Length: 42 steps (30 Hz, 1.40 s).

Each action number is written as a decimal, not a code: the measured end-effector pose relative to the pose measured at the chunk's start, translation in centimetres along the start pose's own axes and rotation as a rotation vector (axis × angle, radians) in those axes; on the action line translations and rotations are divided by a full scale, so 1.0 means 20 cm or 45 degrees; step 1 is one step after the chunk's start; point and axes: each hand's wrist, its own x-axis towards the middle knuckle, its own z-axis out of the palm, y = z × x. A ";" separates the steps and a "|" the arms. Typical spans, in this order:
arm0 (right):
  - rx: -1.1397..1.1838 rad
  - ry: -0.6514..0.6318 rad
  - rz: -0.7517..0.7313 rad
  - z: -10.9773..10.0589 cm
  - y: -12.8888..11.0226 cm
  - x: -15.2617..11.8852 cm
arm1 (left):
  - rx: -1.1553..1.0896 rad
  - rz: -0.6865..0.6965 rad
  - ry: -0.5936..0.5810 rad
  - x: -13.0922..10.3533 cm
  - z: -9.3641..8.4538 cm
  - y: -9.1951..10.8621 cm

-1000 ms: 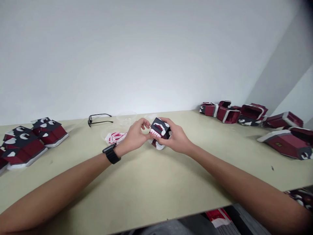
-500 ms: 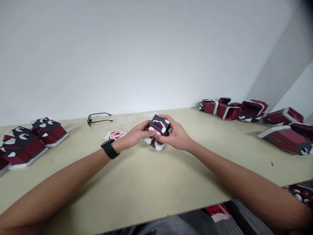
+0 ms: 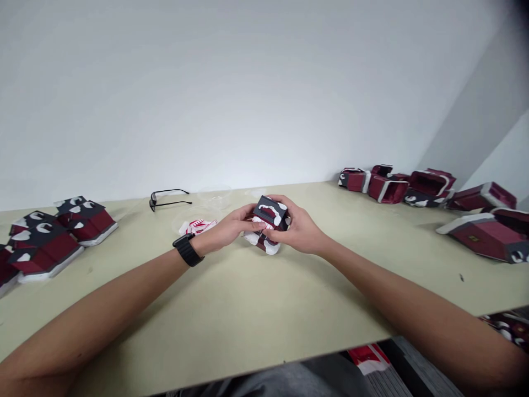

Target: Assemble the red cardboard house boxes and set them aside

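Between my two hands is a small model house (image 3: 273, 208), dark red with a dark grey roof and white snow-like patches. It is tilted just over the middle of the table. My left hand (image 3: 227, 229) grips its left side, with the thumb on the front. From the right, my right hand (image 3: 301, 229) wraps round it, its thumb pressed close to the left thumb. A piece with red and white stripes shows at the thumbs; its exact kind is too small to tell. Left of my left hand lie red-and-white striped pieces (image 3: 200, 226) in a clear shallow dish.
Similar model houses (image 3: 45, 248) stand at the left. More houses (image 3: 430, 184) lie on their sides at the right, hollow undersides showing. Black glasses (image 3: 169, 199) and a clear plastic bowl (image 3: 215, 196) sit near the wall. The table's (image 3: 256, 320) front edge crosses below.
My hands keep hold of the house in nearly the same place. The whole view has shifted very slightly; nothing else has visibly moved.
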 end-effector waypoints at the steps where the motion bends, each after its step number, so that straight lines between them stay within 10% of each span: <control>1: -0.005 -0.009 0.004 0.00 0.00 0.00 | -0.008 -0.004 -0.001 0.00 0.00 0.00; 19: -0.068 -0.248 0.197 -0.01 0.09 0.01 | -0.124 0.002 -0.091 0.06 -0.05 -0.32; 42: -0.138 -0.299 0.226 -0.02 0.07 0.01 | 0.155 0.067 -0.075 0.03 -0.03 -0.29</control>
